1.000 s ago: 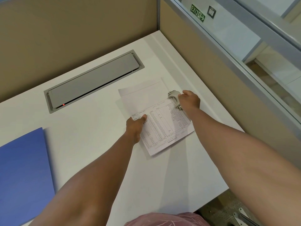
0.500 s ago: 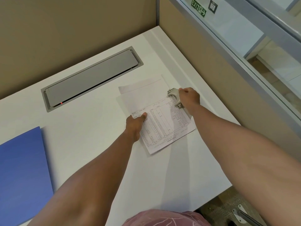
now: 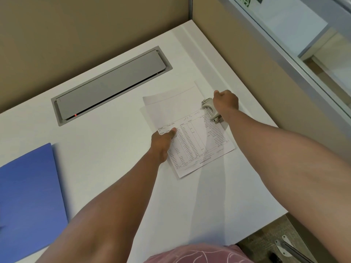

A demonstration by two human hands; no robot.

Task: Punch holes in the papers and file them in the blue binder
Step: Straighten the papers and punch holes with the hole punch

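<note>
My right hand grips the hole punch on the papers, my left hand pinching them; the blue binder lies closed, filing not begun.

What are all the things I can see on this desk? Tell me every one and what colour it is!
papers: a small stack, at least two sheets, white with printed tables, middle of the desk, one edge at the hole punch
hole punch: one, grey metal, at the papers' right edge
blue binder: one, blue, shut, flat at the desk's left edge
desk: one, white
cable hatch: one, grey, set into the desk at the back, small red light at one end
partition walls: beige, behind and to the right of the desk
left hand: thumb on the papers' left edge
right hand: on top of the hole punch
</note>
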